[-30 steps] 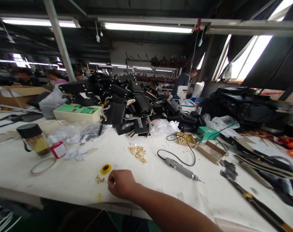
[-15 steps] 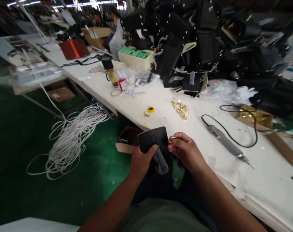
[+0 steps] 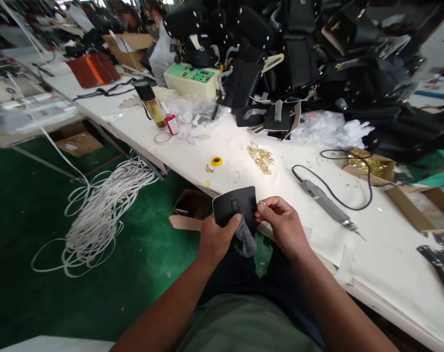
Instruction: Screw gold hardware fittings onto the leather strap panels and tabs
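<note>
My left hand [image 3: 216, 238] grips a black leather flap [image 3: 236, 208] from below, thumb on its face, over my lap at the table's near edge. My right hand [image 3: 282, 224] is pinched on a small gold metal fitting [image 3: 261, 202] held against the flap's right edge. A grey strip hangs under the flap. On the white table [image 3: 383, 264] beyond lie a pile of gold fittings [image 3: 260, 157], a few more beside a yellow tape roll [image 3: 216, 161], and a grey corded hand tool [image 3: 326, 205].
A heap of black bags [image 3: 317, 54] fills the table's back, with a green control box [image 3: 190, 80], a jar [image 3: 150, 105] and cardboard boxes [image 3: 368, 168] of fittings. A coil of white cord [image 3: 104, 208] lies on the green floor, left. A brown box [image 3: 192, 205] sits under the table edge.
A second ago my right hand was on the table by the yellow roll. Now both hands hold the flap and fitting over my lap, and the view has tilted down and left.
</note>
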`<state>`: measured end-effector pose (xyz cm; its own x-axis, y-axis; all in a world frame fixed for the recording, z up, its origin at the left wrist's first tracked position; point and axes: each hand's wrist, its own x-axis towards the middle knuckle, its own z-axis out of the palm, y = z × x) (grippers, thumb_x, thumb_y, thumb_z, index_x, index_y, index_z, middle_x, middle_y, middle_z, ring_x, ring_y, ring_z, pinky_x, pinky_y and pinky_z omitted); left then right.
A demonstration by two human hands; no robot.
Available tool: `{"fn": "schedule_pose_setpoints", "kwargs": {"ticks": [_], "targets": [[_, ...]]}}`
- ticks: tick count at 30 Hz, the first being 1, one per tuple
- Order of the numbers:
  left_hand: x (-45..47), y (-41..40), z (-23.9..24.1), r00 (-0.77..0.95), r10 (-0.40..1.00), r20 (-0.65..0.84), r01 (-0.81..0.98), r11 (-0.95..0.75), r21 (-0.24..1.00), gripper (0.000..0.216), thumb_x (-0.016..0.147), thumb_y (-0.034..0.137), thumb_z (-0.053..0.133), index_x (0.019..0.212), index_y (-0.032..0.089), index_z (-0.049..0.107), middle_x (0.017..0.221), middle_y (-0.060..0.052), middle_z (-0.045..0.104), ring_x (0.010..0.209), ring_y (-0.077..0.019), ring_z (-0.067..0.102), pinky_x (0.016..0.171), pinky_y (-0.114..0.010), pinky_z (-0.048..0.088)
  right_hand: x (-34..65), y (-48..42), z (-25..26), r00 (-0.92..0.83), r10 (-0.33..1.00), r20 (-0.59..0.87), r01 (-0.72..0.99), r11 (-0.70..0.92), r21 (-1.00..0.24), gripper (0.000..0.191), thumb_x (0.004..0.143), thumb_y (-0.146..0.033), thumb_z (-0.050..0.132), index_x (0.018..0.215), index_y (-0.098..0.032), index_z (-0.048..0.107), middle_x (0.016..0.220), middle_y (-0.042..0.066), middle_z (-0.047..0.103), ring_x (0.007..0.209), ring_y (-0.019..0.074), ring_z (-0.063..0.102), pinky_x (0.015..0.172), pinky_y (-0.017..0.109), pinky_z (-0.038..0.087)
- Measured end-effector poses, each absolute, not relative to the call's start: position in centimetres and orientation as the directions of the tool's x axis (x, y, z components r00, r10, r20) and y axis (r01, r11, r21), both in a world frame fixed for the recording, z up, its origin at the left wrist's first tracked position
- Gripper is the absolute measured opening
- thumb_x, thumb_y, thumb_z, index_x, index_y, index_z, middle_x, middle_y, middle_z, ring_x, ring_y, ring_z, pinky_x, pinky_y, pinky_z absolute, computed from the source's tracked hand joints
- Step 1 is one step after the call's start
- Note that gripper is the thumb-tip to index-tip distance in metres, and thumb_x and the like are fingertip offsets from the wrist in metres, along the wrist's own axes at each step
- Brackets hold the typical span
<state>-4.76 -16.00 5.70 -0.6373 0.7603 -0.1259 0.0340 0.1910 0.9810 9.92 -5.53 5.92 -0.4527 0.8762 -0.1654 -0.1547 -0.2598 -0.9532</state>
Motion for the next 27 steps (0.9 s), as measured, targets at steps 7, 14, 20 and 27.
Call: {"fn": "schedule_pose_setpoints", "kwargs": {"ticks": [7, 14, 20, 27], "targets": [[-4.7, -15.5, 4.5, -0.619, 0.773, -0.14, 0.023, 0.197, 0.98, 0.034, 0.081, 0.045, 0.079, 0.094, 0.014, 0.081, 0.088, -0.006, 0.081, 0.081, -0.0233, 0.073, 0.078, -0.031, 0.058, 14.0, -1.3, 4.2, -0.487, 0.857, 0.168, 0.451, 0.411, -0.792, 0.013, 0.09, -0.035, 0.071, 0.088, -0.023, 0.075, 0.088, 0.003, 0.075, 0.075, 0.0178, 0.067, 0.073, 0.031, 0.049], [-4.9, -16.0, 4.1, -0.635, 0.748, -0.192, -0.024, 0.23, 0.973, 0.034, 0.08, 0.045, 0.08, 0.094, 0.014, 0.081, 0.088, -0.006, 0.081, 0.08, -0.0227, 0.074, 0.076, -0.03, 0.058, 15.6, 1.8, 2.5, -0.655, 0.751, 0.089, 0.651, 0.62, -0.438, 0.012, 0.092, -0.027, 0.064, 0.097, -0.026, 0.075, 0.098, 0.002, 0.076, 0.079, 0.0181, 0.069, 0.071, 0.03, 0.046], [-4.9, -16.1, 4.1, -0.627, 0.754, -0.198, -0.049, 0.216, 0.975, 0.032, 0.079, 0.042, 0.08, 0.095, 0.015, 0.081, 0.088, -0.005, 0.081, 0.08, -0.0219, 0.074, 0.076, -0.029, 0.059, 15.9, 1.3, 1.7, -0.671, 0.719, 0.181, 0.628, 0.681, -0.376, 0.016, 0.097, -0.029, 0.059, 0.098, -0.024, 0.074, 0.095, 0.004, 0.076, 0.081, 0.0187, 0.071, 0.07, 0.029, 0.046], [-4.9, -16.2, 4.6, -0.627, 0.747, -0.223, -0.027, 0.266, 0.964, 0.035, 0.077, 0.047, 0.08, 0.091, 0.015, 0.081, 0.087, -0.006, 0.082, 0.08, -0.0253, 0.075, 0.075, -0.032, 0.06, 15.8, 1.0, 1.7, -0.659, 0.738, 0.146, 0.601, 0.633, -0.488, 0.017, 0.096, -0.03, 0.057, 0.095, -0.022, 0.072, 0.095, 0.005, 0.073, 0.085, 0.0192, 0.068, 0.078, 0.03, 0.048]]}}
